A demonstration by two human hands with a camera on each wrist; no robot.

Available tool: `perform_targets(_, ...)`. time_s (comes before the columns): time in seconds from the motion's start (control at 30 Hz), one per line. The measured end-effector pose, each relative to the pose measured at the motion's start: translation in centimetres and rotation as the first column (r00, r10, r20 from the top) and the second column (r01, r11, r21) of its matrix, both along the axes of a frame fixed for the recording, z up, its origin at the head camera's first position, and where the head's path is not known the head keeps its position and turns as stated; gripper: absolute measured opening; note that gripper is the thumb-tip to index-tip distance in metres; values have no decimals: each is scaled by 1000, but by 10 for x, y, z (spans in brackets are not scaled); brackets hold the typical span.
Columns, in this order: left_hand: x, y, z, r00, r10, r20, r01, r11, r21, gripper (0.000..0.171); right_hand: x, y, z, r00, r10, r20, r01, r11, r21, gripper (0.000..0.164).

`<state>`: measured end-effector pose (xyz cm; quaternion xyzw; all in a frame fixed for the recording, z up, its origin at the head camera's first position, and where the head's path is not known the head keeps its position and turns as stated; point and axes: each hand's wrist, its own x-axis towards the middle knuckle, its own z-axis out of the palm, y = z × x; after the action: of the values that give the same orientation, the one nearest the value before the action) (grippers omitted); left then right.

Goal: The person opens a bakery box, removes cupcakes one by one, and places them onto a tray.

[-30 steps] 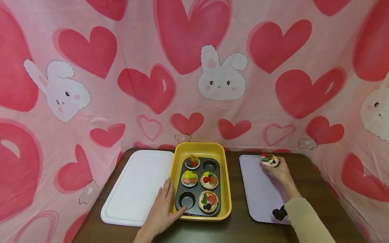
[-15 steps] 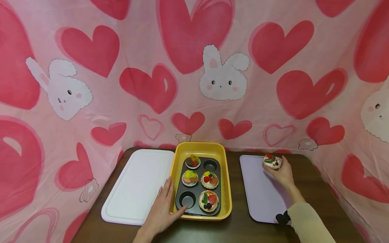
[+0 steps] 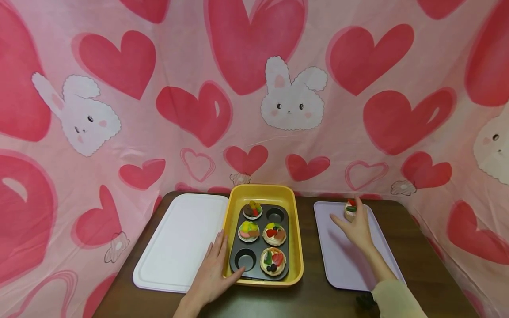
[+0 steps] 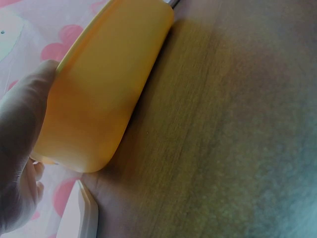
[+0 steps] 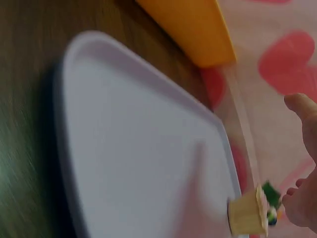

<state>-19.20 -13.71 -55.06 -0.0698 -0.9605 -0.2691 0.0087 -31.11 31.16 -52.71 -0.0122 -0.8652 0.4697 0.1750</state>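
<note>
My left hand [image 3: 210, 274] rests at the near left corner of a yellow bin [image 3: 299, 251], its fingers along the left side and thumb over the front rim. Inside the bin lies a dark muffin pan [image 3: 258, 248] with several fruit-topped tarts in its cups, among them one with a strawberry slice and dark berries [image 3: 273, 261]. Two cups hold nothing. A fruit tart [image 3: 350, 211] stands upright near the far end of a lilac tray [image 3: 332, 251]. Beside it is my right hand [image 3: 359, 227], thumb spread away from it; the right wrist view shows the tart's pale shell [image 5: 247, 213] on the tray.
Left of the bin lies a white board [image 3: 179, 243]. The dark wooden table [image 3: 310, 265] bears everything. A pink cloth with hearts and rabbits [image 3: 290, 106] hangs behind. A black object [image 3: 365, 300] shows near my right sleeve [image 3: 397, 300].
My right hand held the tart over the lilac tray; it has let go, and the tart now stands on the tray. My left hand has stayed on the bin.
</note>
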Motion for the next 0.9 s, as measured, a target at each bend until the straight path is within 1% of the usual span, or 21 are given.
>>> perform_targets(0.07, 0, 0, 0, 1000, -1, 0, 1, 1000, 1, 118, 2, -10, -1, 999, 28, -29, -27, 1000, 15, 110)
perform_targets(0.1, -1, 0, 0, 1000, -1, -2, 1, 1000, 1, 118, 2, -14, -5, 999, 26, -48, -25, 999, 25, 110)
perform_targets(0.13, -1, 0, 0, 1000, -1, -2, 1, 1000, 1, 118, 3, -19, -6, 997, 45, -55, -43, 998, 34, 109)
perform_targets(0.23, -1, -1, 0, 1000, -3, -3, 3, 1000, 4, 118, 7, -34, -8, 991, 115, -65, -112, 992, 58, 109)
perform_targets(0.3, -1, -1, 1, 1000, -1, -3, 1, 1000, 3, 118, 10, -45, -6, 985, 169, -44, -166, 984, 70, 108)
perform_targets(0.33, -1, -1, 1, 1000, 0, -1, 0, 1000, 3, 118, 12, -50, -2, 977, 212, -27, -209, 975, 75, 106)
perform_targets(0.4, -1, -2, 1, 1000, 2, 1, -2, 1000, 3, 118, 13, -59, -1, 965, 260, -13, -258, 962, 90, 104)
perform_targets(0.5, 0, -2, 0, 1000, 1, 3, -1, 1000, 6, 118, 14, -71, -1, 941, 338, 8, -337, 935, 111, 104)
perform_targets(0.63, 1, -1, 0, 1000, -1, 5, 1, 1000, 8, 118, 14, -85, 0, 898, 436, 60, -440, 888, 132, 107)
perform_targets(0.77, 1, -1, 0, 1000, -1, 0, 1, 1000, 8, 118, 13, -99, 3, 863, 491, 119, -505, 850, 153, 108)
perform_targets(0.9, 1, 0, -1, 1000, -1, -8, 2, 1000, 11, 117, 13, -109, 6, 837, 529, 141, -547, 818, 177, 106)
